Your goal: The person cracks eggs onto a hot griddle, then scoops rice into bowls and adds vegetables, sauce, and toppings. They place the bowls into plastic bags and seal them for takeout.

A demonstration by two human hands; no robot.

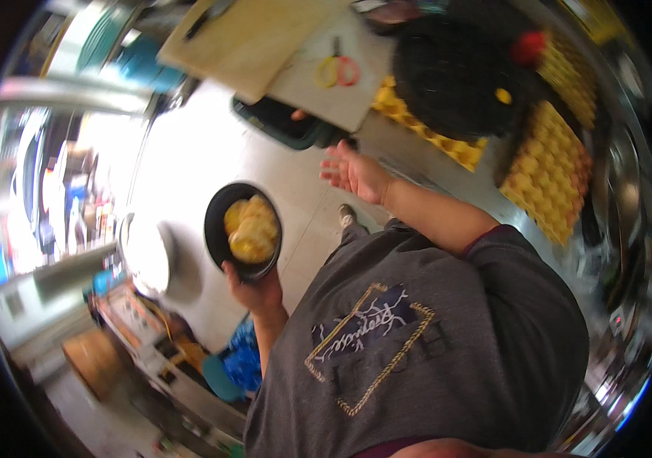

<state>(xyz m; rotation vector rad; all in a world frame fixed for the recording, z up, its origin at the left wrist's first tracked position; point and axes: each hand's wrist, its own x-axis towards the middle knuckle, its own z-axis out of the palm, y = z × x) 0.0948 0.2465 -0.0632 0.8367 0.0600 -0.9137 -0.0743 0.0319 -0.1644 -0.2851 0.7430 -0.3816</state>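
My left hand (pixel 257 290) grips a round black bowl (pixel 216 223) from below its near side, out to the left of my body. Pale yellow food (pixel 252 230) in lumps lies inside it; its exact kind is too blurred to tell. My right hand (pixel 356 172) is empty, palm turned up and fingers apart, just short of the counter edge. Close beyond its fingertips is a dark green bin (pixel 295 140), partly under the counter. On the white board above lies a pair of scissors (pixel 337 72) with yellow and red handles.
A yellowish cutting board (pixel 242 46) overhangs the bin. Right of it sit a large black round vessel (pixel 452 80) and yellow egg trays (pixel 548 172). At left are a white basin (pixel 145 253), a wooden tub (pixel 95 360) and a blue plastic bag (pixel 244 360).
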